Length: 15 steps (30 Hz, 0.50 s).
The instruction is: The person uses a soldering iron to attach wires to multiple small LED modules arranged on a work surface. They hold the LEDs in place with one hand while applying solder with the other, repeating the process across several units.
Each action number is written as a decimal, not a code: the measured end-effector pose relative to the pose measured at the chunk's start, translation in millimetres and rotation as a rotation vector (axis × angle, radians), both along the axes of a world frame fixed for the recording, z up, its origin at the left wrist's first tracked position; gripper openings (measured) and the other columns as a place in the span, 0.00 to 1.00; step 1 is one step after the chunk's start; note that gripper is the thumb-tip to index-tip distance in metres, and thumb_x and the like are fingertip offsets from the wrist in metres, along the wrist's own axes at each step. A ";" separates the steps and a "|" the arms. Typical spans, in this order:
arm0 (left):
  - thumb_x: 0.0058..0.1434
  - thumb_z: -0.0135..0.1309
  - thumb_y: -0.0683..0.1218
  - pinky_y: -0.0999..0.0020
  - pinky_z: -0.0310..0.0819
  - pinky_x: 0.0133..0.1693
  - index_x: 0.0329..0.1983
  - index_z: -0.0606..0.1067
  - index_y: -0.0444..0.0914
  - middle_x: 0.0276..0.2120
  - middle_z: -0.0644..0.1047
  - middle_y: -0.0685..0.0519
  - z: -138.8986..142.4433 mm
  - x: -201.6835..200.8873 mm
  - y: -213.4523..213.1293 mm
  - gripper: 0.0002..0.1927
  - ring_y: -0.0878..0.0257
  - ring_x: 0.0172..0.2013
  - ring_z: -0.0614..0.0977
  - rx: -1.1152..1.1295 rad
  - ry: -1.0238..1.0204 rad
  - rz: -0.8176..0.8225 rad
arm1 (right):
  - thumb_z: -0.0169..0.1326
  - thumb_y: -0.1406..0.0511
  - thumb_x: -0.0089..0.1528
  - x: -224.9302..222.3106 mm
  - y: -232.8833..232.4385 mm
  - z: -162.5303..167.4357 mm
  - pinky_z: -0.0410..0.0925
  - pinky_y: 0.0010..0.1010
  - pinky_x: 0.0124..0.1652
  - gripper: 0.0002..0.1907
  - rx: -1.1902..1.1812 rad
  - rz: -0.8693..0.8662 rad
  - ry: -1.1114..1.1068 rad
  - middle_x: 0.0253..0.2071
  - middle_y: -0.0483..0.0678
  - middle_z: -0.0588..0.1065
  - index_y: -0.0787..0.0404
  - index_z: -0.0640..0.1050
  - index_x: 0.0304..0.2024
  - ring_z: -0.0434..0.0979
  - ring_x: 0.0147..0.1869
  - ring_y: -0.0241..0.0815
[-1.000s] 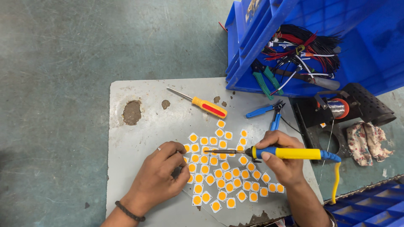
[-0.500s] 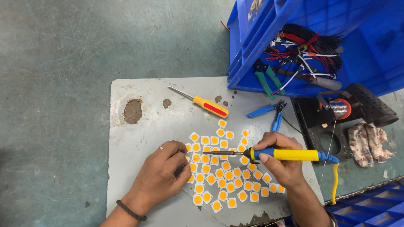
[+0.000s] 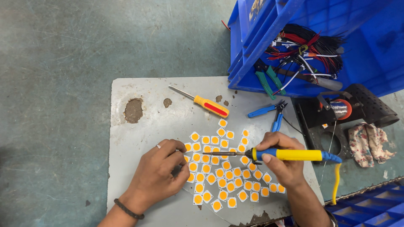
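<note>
- Left hand [image 3: 158, 174]: palm down on the grey table [image 3: 139, 138], fingers [image 3: 179, 162] curled and pinching at the near-left edge of the LED chip spread. Exactly which chip they pinch is hidden under the knuckles. A ring and a dark wrist band show. Against the pictures half a second and a second back, this hand has barely shifted; it sits at the same edge of the spread.
- LED chips [image 3: 223, 172]: many small white squares with orange centres, lying loose and flat between the two hands, some touching, some tilted. Layout matches the earlier views; none looks moved.
- Soldering iron [image 3: 290, 154]: yellow-and-blue handle, held level, metal tip pointing left and resting over chips just beside the left fingers. The tip sits about where it sat before, so the work reads as held on one spot rather than moved on.
- Right hand [image 3: 282, 164]: fingers wrapped firmly round the iron's front grip, closed on it.
- Beyond the fingers, far side: an orange-handled screwdriver [image 3: 206, 105], blue-handled cutters [image 3: 271, 113], both untouched.
- Right of the right hand: a solder spool [image 3: 338, 110] on a black stand, a patterned rag [image 3: 370, 143], and a blue crate [image 3: 294, 38] holding wires.
</note>
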<state>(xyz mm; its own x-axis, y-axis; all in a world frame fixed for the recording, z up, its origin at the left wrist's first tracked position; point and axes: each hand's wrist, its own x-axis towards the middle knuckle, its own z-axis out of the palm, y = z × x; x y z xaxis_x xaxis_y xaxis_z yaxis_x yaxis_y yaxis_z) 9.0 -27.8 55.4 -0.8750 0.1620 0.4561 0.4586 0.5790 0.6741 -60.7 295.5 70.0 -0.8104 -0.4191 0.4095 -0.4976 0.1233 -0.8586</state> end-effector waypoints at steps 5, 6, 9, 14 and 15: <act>0.48 0.60 0.39 0.66 0.75 0.31 0.21 0.71 0.36 0.37 0.78 0.53 1.6 -0.9 0.5 0.08 0.59 0.33 0.79 -0.033 0.034 -0.010 | 0.58 0.65 0.57 0.8 -3.7 2.0 0.60 0.23 0.29 0.10 0.039 0.045 -0.036 0.25 0.44 0.72 0.67 0.79 0.36 0.68 0.28 0.30; 0.48 0.60 0.39 0.66 0.75 0.31 0.21 0.71 0.36 0.37 0.78 0.53 1.7 -1.1 0.8 0.08 0.59 0.33 0.79 -0.034 0.035 -0.009 | 0.58 0.65 0.56 1.1 -3.9 2.3 0.60 0.23 0.29 0.10 0.042 0.042 -0.040 0.25 0.44 0.72 0.67 0.79 0.36 0.68 0.28 0.30; 0.49 0.60 0.39 0.66 0.75 0.30 0.21 0.71 0.36 0.36 0.78 0.53 1.7 -1.5 1.8 0.08 0.59 0.32 0.79 -0.040 0.032 -0.004 | 0.58 0.65 0.56 1.3 -3.9 2.2 0.60 0.23 0.29 0.10 0.040 0.036 -0.048 0.25 0.44 0.72 0.67 0.79 0.36 0.68 0.27 0.30; 0.50 0.61 0.39 0.66 0.74 0.30 0.21 0.71 0.36 0.37 0.78 0.53 0.3 -1.9 2.8 0.09 0.59 0.31 0.79 -0.047 0.003 -0.007 | 0.58 0.65 0.56 1.2 -2.7 0.8 0.61 0.23 0.30 0.11 0.039 0.034 -0.044 0.26 0.44 0.73 0.67 0.79 0.36 0.69 0.28 0.30; 0.50 0.61 0.39 0.65 0.75 0.30 0.22 0.72 0.36 0.37 0.78 0.53 0.1 -2.1 2.9 0.08 0.59 0.32 0.79 -0.049 0.004 -0.011 | 0.58 0.65 0.56 1.2 -2.5 0.5 0.61 0.22 0.30 0.11 0.037 0.035 -0.045 0.26 0.44 0.73 0.67 0.79 0.36 0.69 0.28 0.30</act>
